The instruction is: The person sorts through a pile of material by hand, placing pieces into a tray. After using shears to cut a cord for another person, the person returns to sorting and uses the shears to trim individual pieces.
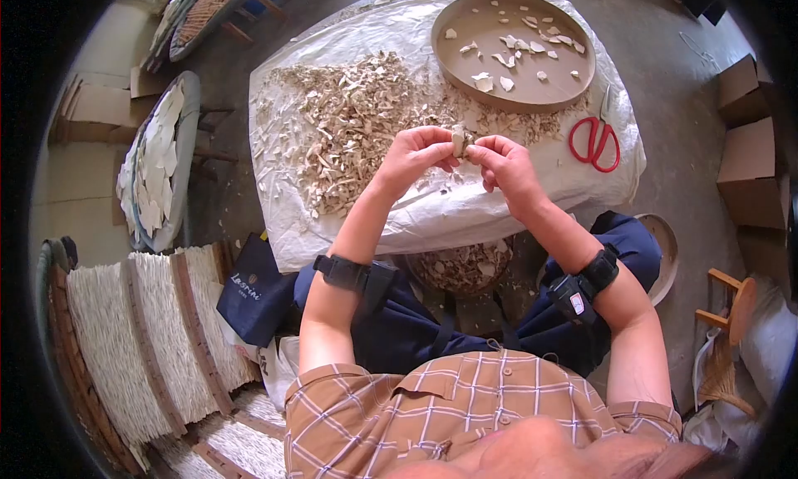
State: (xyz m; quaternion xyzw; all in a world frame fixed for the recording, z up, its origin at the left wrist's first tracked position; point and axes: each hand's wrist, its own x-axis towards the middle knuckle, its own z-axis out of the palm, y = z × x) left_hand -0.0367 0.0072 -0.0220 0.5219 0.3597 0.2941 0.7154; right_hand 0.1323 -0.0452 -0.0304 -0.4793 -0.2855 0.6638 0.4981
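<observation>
Over the near edge of a table covered with a white cloth (366,240), both hands meet at a small pale dried piece (458,141). My left hand (418,157) pinches it between thumb and fingertips. From the other side, my right hand (507,167) closes thumb and forefinger at its edge. What kind of material it is, I cannot make out. A heap of similar beige flakes (357,117) lies beyond my left hand. Behind my hands a round brown tray (470,70) holds several larger pale pieces. Red-handled scissors (595,143) lie right of my right hand.
Below the table edge is a round container of flakes (470,267). A navy bag (252,289) and racks of white strips (166,329) stand at left, near an oval tray with pale sheets (158,163). Cardboard boxes (752,176) and a wooden stool (738,304) are at right.
</observation>
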